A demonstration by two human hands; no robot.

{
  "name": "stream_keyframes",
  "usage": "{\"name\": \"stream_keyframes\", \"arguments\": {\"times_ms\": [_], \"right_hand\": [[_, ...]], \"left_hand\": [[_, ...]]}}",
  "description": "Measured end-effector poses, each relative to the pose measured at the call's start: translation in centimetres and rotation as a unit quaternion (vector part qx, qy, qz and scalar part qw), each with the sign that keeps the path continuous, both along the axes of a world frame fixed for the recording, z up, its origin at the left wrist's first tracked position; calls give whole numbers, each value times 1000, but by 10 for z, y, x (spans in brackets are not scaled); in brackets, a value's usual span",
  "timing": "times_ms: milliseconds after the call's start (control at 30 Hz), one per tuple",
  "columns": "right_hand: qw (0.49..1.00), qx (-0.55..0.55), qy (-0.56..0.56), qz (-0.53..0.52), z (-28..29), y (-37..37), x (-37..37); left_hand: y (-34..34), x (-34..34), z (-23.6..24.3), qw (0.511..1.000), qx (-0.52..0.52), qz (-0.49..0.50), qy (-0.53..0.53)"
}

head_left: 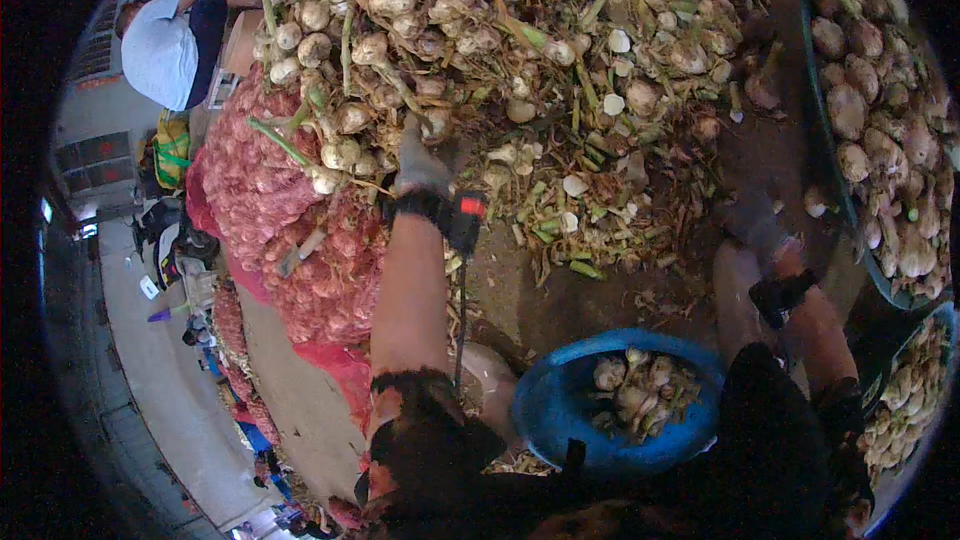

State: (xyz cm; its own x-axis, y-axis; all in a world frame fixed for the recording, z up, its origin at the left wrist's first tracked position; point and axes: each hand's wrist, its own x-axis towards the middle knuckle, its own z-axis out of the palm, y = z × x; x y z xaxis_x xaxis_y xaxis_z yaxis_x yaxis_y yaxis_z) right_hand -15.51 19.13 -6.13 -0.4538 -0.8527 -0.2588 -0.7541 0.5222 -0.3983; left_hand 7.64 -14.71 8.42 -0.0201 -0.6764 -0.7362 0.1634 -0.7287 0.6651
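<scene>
My left hand (420,168), in a grey glove, reaches into the near edge of a large heap of garlic (470,10). Its fingers look closed at the lower end of a stalk, whose garlic bulb (370,48) points away from me; the fingertips are partly hidden. Over at the right, my right hand (757,225) is gloved, dark and blurred above the brown ground by my knee. Whether it holds anything does not show. Between my legs stands a blue basin (545,385) with several trimmed garlic bulbs (645,390) in it.
Red mesh sacks (250,170) full of garlic lie along the left. Cut stalks and peelings (590,230) litter the ground ahead. A large tub (815,90) of bulbs stands at the right, another container (940,340) below it. Far left, a person in a light shirt (160,50) bends over.
</scene>
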Motion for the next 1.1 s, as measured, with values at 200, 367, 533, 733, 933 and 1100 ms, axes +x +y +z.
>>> {"name": "stream_keyframes", "arguments": {"times_ms": [200,367,533,733,933,1100], "right_hand": [[996,-28,-76,-42,22,-7,13],[994,-85,-69,-22,18,16,0],[979,-51,-193,35,43,-38,36],[972,-72,-151,167,95,-66,46],[964,-64,87,241,-28,36,-12],[986,-44,-93,130,60,-35,53]], "left_hand": [[3,20,-27,996,-86,9,12],[125,22,-43,966,-10,-139,219],[176,20,-49,940,-29,-312,133],[186,3,-31,910,-118,-398,-2],[189,8,-44,972,-34,-168,162],[199,14,-69,959,-91,-248,104]]}}
